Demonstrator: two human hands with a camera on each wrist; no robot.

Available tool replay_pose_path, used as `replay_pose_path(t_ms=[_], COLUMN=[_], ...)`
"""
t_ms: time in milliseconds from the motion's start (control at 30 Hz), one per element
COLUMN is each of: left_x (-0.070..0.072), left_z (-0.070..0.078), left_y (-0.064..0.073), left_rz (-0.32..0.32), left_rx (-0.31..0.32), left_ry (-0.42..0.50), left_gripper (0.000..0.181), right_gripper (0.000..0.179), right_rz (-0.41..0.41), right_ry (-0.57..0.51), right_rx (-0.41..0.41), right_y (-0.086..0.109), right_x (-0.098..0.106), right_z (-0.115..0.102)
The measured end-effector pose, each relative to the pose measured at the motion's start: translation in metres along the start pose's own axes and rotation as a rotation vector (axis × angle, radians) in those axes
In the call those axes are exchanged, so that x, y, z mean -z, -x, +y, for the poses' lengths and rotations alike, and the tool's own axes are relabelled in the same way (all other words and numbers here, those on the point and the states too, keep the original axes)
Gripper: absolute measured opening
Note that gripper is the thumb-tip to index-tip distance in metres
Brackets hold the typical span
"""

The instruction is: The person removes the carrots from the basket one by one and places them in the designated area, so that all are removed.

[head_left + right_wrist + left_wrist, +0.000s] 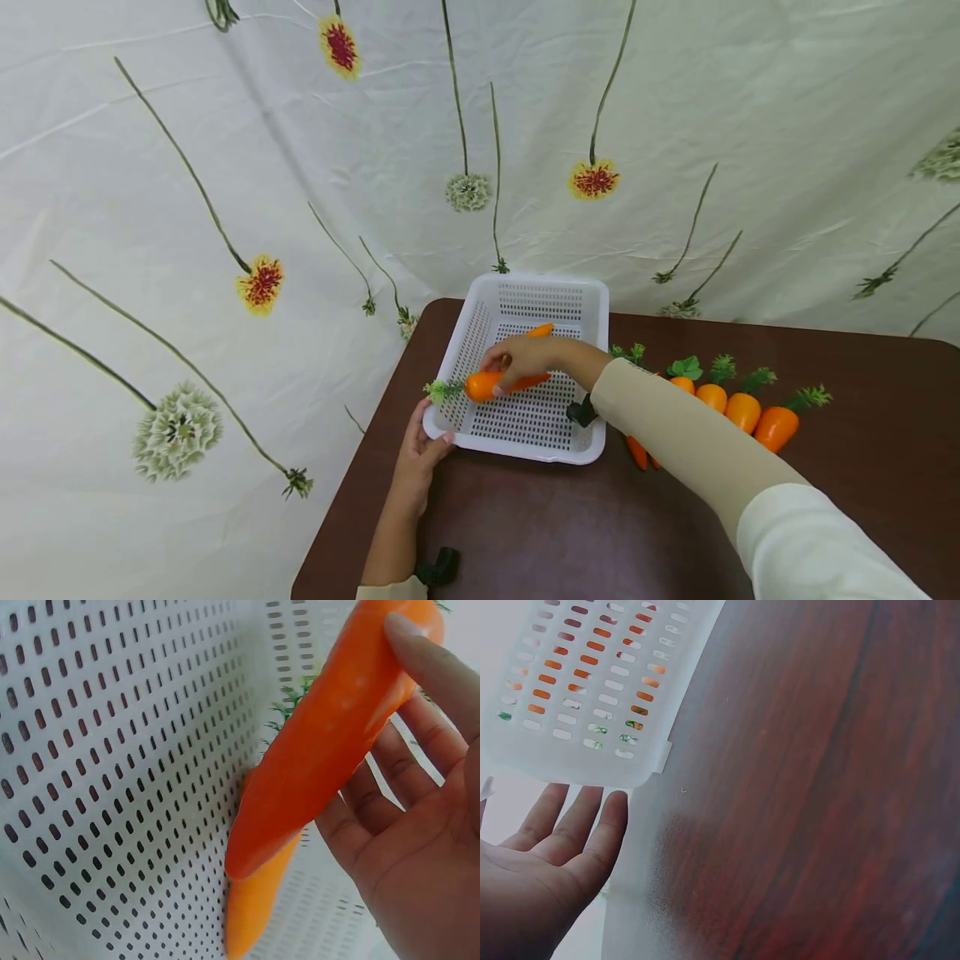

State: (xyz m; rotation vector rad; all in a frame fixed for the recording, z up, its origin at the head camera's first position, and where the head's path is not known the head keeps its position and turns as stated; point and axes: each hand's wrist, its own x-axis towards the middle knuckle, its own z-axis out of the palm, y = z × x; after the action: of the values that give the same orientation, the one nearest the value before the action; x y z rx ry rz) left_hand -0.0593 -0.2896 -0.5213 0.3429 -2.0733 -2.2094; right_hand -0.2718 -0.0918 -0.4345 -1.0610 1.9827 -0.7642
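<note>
My right hand (527, 358) holds an orange toy carrot (482, 387) between thumb and fingers, inside a white perforated plastic basket (495, 446). The carrot's green leafy top points left over the basket's rim, and its tapered tip angles down in the right wrist view. Beneath it, a second orange carrot (259, 907) lies on the basket floor, partly hidden by the held one. At the basket's near left corner, my left hand (415, 467) grips the rim, thumb on the near side and fingers round the outside.
Several more orange carrots (776, 427) with green tops lie side by side on the dark brown table (540, 525), right of the basket and partly behind my right forearm. A white flowered cloth (525, 100) hangs behind the table and along its left.
</note>
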Motion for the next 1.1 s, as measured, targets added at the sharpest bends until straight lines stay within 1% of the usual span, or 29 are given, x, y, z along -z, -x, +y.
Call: replay_pose_path(t_ms=[133, 267, 533, 733, 800, 967, 1100], left_x=[-0.001, -0.002, -0.002, -0.001, -0.001, 0.000, 0.000], left_z=[0.001, 0.002, -0.001, -0.001, 0.000, 0.001, 0.000], left_y=[-0.001, 0.000, -0.001, 0.000, 0.001, 0.000, -0.001], left_rz=[-0.013, -0.024, -0.031, -0.022, -0.019, -0.023, -0.016], left_rx=[-0.007, -0.011, -0.004, -0.005, -0.013, -0.032, -0.031], left_ry=[0.007, 0.006, 0.017, 0.019, 0.014, 0.007, 0.009], left_gripper=[0.068, 0.071, 0.070, 0.068, 0.068, 0.070, 0.070], right_gripper=[0.044, 0.045, 0.046, 0.045, 0.045, 0.045, 0.046], right_rz=[0.023, 0.069, 0.139, 0.173, 0.202, 0.305, 0.363], right_ry=[-0.037, -0.071, -0.205, -0.219, -0.225, -0.261, -0.308], right_rx=[0.002, 0.010, 0.064, 0.113, 0.126, 0.122, 0.115], right_y=[0.007, 0.014, 0.032, 0.045, 0.051, 0.068, 0.081], right_x=[0.002, 0.004, 0.005, 0.003, 0.003, 0.005, 0.009], right_z=[-0.004, -0.005, -0.013, -0.022, -0.026, -0.030, -0.027])
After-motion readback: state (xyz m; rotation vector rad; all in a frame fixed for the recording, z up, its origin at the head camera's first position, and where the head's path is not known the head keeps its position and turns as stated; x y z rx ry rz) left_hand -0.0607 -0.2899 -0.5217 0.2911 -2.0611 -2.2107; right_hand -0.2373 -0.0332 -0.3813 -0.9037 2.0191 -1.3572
